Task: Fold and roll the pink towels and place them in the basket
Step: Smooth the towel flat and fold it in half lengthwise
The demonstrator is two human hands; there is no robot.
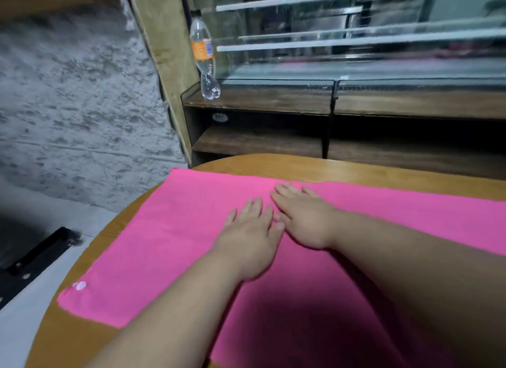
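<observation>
A pink towel (169, 230) lies spread flat over the round wooden table (356, 168), with a small white mark near its front left corner. My left hand (252, 236) rests palm down on the middle of the towel, fingers straight. Right beside it, my right hand (304, 217) also presses flat on the cloth, fingers pointing to the far left. The two hands touch at the thumbs. Neither holds anything. No basket is in view.
A dark wooden shelf unit with a glass case (356, 102) stands behind the table. A clear plastic bottle with an orange label (204, 55) stands on its left end. Grey rough floor (68, 107) lies to the left, with a black metal frame (35, 255) at lower left.
</observation>
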